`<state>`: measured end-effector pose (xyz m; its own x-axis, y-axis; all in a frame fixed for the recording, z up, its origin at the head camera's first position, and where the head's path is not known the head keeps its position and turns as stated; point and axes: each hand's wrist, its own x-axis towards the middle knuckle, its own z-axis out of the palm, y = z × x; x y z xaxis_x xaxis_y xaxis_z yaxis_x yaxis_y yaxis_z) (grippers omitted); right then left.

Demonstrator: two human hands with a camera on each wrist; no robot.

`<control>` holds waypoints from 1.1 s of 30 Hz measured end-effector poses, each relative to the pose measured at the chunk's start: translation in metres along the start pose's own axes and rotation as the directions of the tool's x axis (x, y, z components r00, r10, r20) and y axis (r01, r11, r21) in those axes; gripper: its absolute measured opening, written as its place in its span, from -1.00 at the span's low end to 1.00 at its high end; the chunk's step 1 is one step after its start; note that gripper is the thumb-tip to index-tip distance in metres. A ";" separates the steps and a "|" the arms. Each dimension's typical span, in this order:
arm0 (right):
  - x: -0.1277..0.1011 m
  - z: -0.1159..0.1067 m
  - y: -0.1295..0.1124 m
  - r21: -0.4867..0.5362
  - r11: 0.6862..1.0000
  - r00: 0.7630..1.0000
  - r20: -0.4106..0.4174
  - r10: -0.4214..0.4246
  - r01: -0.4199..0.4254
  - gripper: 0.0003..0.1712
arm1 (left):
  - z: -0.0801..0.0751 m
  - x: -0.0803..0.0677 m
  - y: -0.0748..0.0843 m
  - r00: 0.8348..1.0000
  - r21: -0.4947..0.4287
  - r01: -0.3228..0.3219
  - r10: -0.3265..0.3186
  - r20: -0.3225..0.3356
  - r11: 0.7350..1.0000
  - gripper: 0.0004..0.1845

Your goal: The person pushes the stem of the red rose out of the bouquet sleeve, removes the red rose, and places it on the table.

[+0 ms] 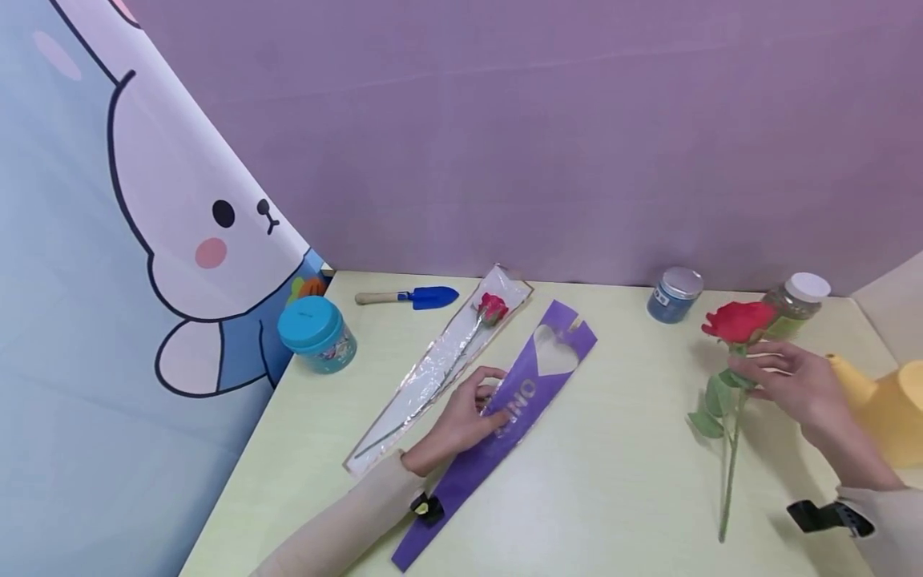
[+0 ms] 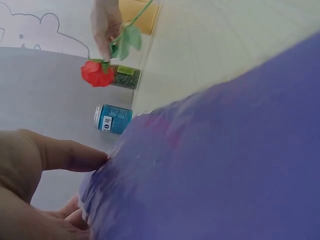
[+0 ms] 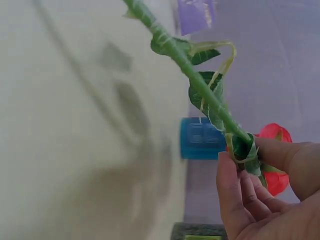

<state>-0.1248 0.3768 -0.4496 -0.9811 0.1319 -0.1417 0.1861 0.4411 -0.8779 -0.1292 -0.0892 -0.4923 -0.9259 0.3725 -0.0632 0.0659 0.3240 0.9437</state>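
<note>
1. Pinched just under its red bloom, the rose [image 1: 737, 324] hangs in the right hand [image 1: 793, 385], its thin green stem slanting down to the table [image 1: 620, 481].
2. Left hand [image 1: 461, 421] presses curled fingers on the long, tapering purple sleeve [image 1: 505, 425], thumb at its edge.
3. Just beyond that hand lies a glossy clear sleeve [image 1: 440, 369] holding another rose.
4. Behind the right hand stand two round jars, blue [image 1: 674, 295] and green [image 1: 796, 300].
</note>
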 end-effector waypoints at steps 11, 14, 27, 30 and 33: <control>-0.005 0.020 0.023 -0.192 0.981 1.000 0.004 -0.026 0.026 -0.40 | 0.000 0.000 -0.004 0.998 0.040 0.066 -0.067 0.016 0.997 -0.35; -0.005 0.021 0.027 -0.274 0.962 0.999 -0.021 -0.026 0.019 -0.38 | 0.001 0.001 -0.004 0.998 0.056 0.065 -0.066 0.011 0.996 -0.34; -0.011 0.016 0.032 -0.336 0.942 0.999 -0.015 -0.034 0.027 -0.32 | 0.002 0.002 0.000 0.998 0.137 0.061 -0.060 -0.009 0.989 -0.31; -0.011 0.011 0.027 -0.399 0.916 0.997 -0.052 -0.064 0.038 -0.31 | -0.001 0.001 0.002 0.999 0.163 0.047 -0.047 -0.004 0.985 -0.31; -0.011 0.009 0.017 -0.444 0.893 0.985 -0.108 -0.135 0.073 -0.36 | -0.005 -0.001 0.005 1.000 0.211 0.024 -0.027 0.011 0.977 -0.34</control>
<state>-0.1109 0.3752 -0.4670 -0.9857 0.1663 0.0279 0.1178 0.7976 -0.5916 -0.1297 -0.0919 -0.4859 -0.9234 0.3727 -0.0922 0.1203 0.5088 0.8524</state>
